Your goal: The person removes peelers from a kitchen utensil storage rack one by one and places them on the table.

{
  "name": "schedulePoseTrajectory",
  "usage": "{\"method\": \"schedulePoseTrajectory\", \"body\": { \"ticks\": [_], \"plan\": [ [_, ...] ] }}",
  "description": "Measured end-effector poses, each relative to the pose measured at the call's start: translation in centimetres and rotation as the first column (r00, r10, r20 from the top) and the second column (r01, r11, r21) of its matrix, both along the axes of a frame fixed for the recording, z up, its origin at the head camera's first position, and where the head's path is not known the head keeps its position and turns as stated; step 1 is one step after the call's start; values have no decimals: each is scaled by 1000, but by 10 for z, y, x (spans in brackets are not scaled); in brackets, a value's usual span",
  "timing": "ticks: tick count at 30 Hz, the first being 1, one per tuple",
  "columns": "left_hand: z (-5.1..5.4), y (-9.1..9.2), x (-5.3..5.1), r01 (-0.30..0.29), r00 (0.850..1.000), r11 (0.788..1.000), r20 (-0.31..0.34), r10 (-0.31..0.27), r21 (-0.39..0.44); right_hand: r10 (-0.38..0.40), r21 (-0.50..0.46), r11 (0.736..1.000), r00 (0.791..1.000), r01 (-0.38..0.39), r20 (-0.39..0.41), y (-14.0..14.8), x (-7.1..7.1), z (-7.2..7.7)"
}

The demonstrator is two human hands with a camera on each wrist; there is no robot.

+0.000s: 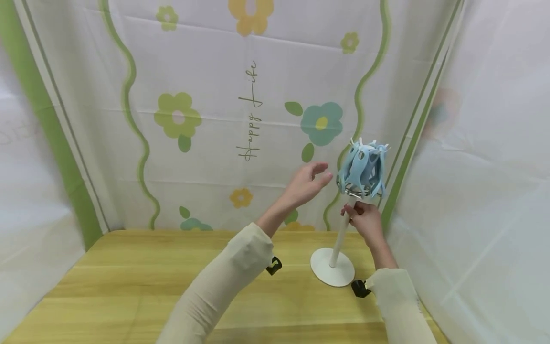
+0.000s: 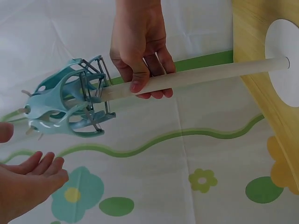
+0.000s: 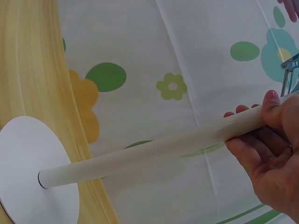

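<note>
A white stand with a pole (image 1: 340, 239) and a round base (image 1: 322, 267) stands on the table, its upper end ringed by a metal frame (image 2: 88, 88). Around the frame sits a light-blue openwork plastic piece (image 1: 360, 167) with narrow prongs at its far end; its exact kind is unclear. My right hand (image 1: 366, 222) grips the pole just below the frame, thumb on one side and fingers on the other, also plain in the right wrist view. Left of the blue piece, my left hand (image 1: 307, 184) hovers apart from it, fingers slightly bent, holding nothing.
The wooden table (image 1: 172, 277) ends at a white curtain (image 1: 215, 143) printed with flowers and wavy green lines. Another white sheet (image 1: 481, 215) hangs close by on the right. A black wrist device (image 1: 361, 288) shows at the right sleeve.
</note>
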State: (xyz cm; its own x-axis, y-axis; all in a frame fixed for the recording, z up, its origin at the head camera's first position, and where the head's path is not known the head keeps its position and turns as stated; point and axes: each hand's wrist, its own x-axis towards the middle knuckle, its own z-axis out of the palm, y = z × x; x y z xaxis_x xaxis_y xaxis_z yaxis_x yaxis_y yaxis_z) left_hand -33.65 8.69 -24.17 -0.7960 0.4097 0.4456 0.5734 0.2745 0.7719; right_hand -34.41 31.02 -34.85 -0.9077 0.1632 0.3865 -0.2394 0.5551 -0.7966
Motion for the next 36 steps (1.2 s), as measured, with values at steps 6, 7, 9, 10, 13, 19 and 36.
{"method": "schedulePoseTrajectory", "body": {
  "ticks": [6,7,9,10,13,19,36],
  "plan": [
    [9,23,-13,-62,997,997,-46,60,-53,-6,13,1000,1000,6,-8,-1,0,-3],
    [11,27,-16,-67,996,996,-58,63,-59,-5,10,1000,1000,5,-8,-1,0,-2],
    [14,33,-20,-68,996,996,-69,64,-62,-8,6,1000,1000,8,-7,-1,0,-1],
    [14,36,-22,-68,995,996,-70,64,-59,-7,2,1000,1000,7,-6,-1,0,0],
    [15,45,-27,-66,996,997,-65,63,-46,-5,-5,1000,1000,5,-6,-3,0,1],
    [10,58,-33,-99,994,994,-52,96,-44,-8,-20,1000,1000,8,8,-4,2,2],
    [11,62,-34,-208,970,976,-143,198,-60,-4,19,1000,1000,4,18,0,0,0]
  ]
}}
